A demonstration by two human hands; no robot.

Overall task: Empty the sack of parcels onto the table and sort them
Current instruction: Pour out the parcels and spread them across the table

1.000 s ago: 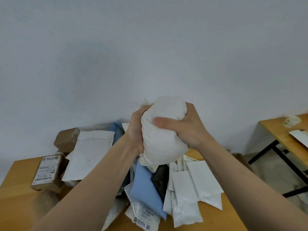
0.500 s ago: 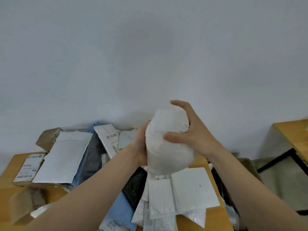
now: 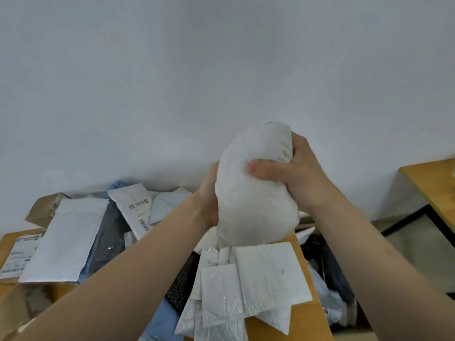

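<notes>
Plain wall behind, wooden tabletop below. White sack bunched up, looks emptied, held in air above tabletop. My right hand grips it, thumb across front. Left hand clasps left side, fingers hidden. Parcels heaped beneath. I'd wad sack tight, drop it clear of pile, then sort.

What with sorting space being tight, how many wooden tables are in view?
2. One table lies under the parcels, straight ahead; the second table stands apart at the right edge, partly cut off. More could be out of frame.
</notes>
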